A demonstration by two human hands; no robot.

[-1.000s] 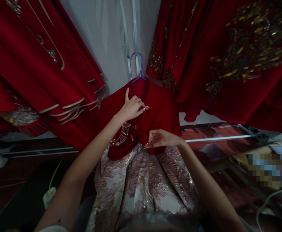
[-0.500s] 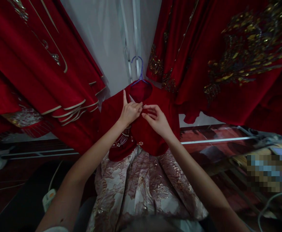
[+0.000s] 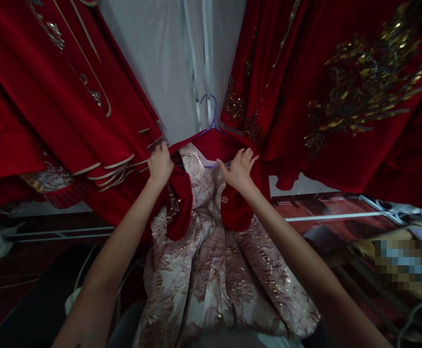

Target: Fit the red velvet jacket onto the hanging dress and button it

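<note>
Red velvet jacket (image 3: 235,212) hangs on a purple wire hanger (image 3: 211,104) against a white wall (image 3: 160,63), straight ahead of the person, with its two fronts drawn apart. Between the fronts shows a pale brocade dress (image 3: 211,275) with a gold and pink floral weave, which falls down toward the camera.

The left hand (image 3: 160,165) sits at the jacket's left front edge, up near the shoulder; its grip is closed, fingers curled around the velvet. The right hand (image 3: 238,170) lies on the right front edge beside the hanger's lower bar. Its fingers (image 3: 247,155) are stretched and slightly spread over the cloth, and whether the thumb pinches the edge cannot be told.

More red garments hang on both sides: one with cream piping (image 3: 62,106) just left of the jacket, and one with gold embroidery (image 3: 344,92) to the right.
</note>
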